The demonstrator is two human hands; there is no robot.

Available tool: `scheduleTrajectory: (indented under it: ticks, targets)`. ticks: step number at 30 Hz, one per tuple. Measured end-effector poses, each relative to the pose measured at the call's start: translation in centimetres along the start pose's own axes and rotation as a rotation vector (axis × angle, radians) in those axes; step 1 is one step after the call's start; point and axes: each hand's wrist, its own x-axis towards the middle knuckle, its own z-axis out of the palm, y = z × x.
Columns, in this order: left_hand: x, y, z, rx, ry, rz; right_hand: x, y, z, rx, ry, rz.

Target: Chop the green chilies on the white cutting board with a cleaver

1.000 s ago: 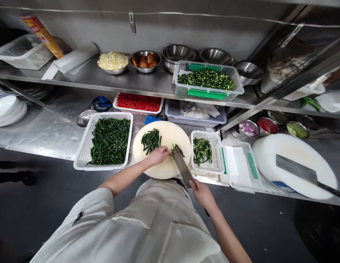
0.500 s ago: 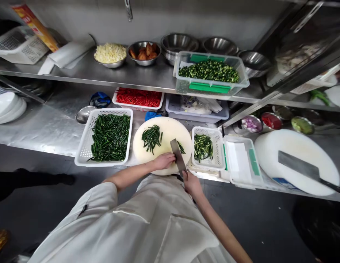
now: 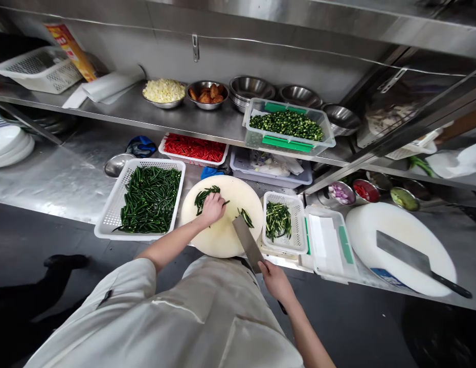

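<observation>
My left hand (image 3: 213, 208) is at the left part of the round white cutting board (image 3: 222, 243), its fingers curled over a small pile of whole green chilies (image 3: 202, 198). One chili pokes out beside its fingertips. In my right hand (image 3: 275, 280) is the handle of a cleaver (image 3: 247, 244), whose broad blade slants over the board's right side. Cut green chilies (image 3: 245, 218) lie just beyond the blade's tip. Left of the board, a white basket (image 3: 107, 220) holds many whole green chilies. To its right, a smaller white basket (image 3: 298, 217) contains cut ones.
A second cleaver (image 3: 404, 251) rests on a thick white board (image 3: 437, 255) at right. Behind stand a basket of red chilies (image 3: 194, 148) and a grey-lilac tray (image 3: 270, 176). The shelf above carries a plastic box of chopped greens (image 3: 287, 128) and metal bowls (image 3: 253, 88).
My left hand has moved left from beside the blade to the whole chilies. The cleaver has drawn back toward me, uncovering the cut chilies. The view has tilted up a little.
</observation>
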Motion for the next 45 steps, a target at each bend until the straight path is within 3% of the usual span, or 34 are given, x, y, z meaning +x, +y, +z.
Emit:
scheduleTrajectory:
  ticks: [5, 9, 14, 18, 22, 26, 31, 36, 41, 45]
  targets:
    - [-6.3, 3.3, 3.4, -0.282, -0.137, 0.365, 0.4, -1.1, -0.2, -0.103, 0.052, 0.035]
    - [-8.6, 5.2, 5.2, -0.394, -0.211, 0.514, -0.4, -1.6, -0.7, -0.191, -0.001, 0.003]
    - [-8.4, 5.1, 5.1, -0.441, -0.196, 0.494, 0.4, -1.8, -0.1, -0.182, -0.03, 0.01]
    - [-7.8, 4.5, 4.5, -0.425, -0.189, 0.511, 3.9, -4.5, 1.0, -0.159, 0.044, 0.066]
    - [-6.4, 3.2, 3.4, -0.371, -0.203, 0.585, 5.9, -6.0, 0.0, -0.185, 0.033, 0.02]
    - [-5.5, 2.0, 2.9, -0.265, -0.139, 0.447, 3.9, -4.6, -1.2, -0.221, -0.002, 0.014]
    - [-6.8, 2.5, 3.9, -0.317, -0.197, 0.499, 1.0, -3.3, -0.6, -0.212, -0.029, 0.004]
    - [-7.2, 3.3, 4.3, -0.368, -0.238, 0.476, 3.4, -4.8, 0.4, -0.207, 0.014, 0.074]
    - [-5.7, 1.8, 2.6, -0.322, -0.227, 0.558, 4.3, -4.3, -0.7, -0.119, 0.062, 0.013]
    - [-3.2, -1.5, 0.0, -0.084, -0.078, 0.31, 1.6, -2.6, -0.8, -0.038, 0.08, -0.024]
